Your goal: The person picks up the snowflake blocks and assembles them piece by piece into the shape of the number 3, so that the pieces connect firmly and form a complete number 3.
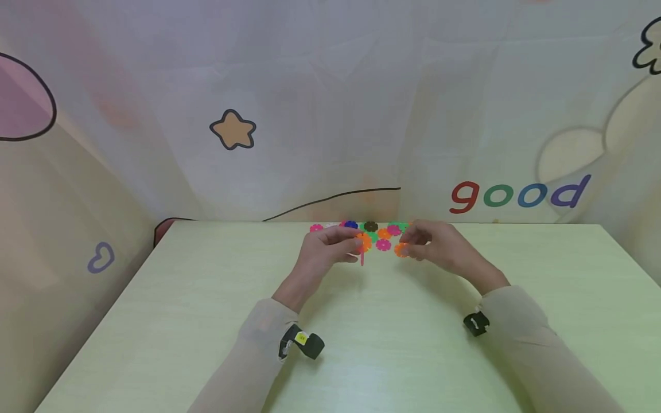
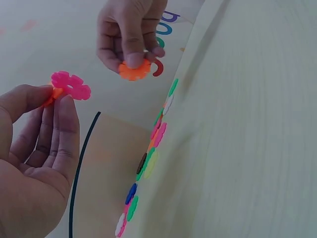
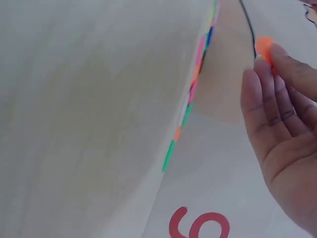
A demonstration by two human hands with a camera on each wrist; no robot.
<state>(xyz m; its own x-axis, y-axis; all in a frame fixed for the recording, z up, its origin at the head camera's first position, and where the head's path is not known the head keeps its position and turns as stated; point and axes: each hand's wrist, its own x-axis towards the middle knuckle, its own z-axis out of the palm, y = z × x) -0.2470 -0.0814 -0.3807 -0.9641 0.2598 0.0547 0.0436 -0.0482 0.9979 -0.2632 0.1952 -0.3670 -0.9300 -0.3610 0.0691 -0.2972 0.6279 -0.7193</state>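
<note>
My left hand (image 1: 326, 250) pinches an orange notched disc (image 1: 366, 242) between thumb and fingers, above the table. A pink notched disc (image 2: 72, 86) is joined to it at an angle, seen edge-on in the head view. To the right, my right hand (image 1: 442, 245) pinches another orange notched disc (image 2: 134, 70) by its edge. The two orange discs are apart. Fingers and thumb cover part of each. In the right wrist view, the right hand's orange disc (image 3: 264, 45) pokes out past the thumb tip.
Several loose notched discs lie along the table's far edge, among them a brown disc (image 1: 370, 226), a blue disc (image 1: 351, 225) and a pink disc (image 1: 383, 245). Behind the pale table (image 1: 382, 344) hangs a printed cloth (image 1: 330, 115).
</note>
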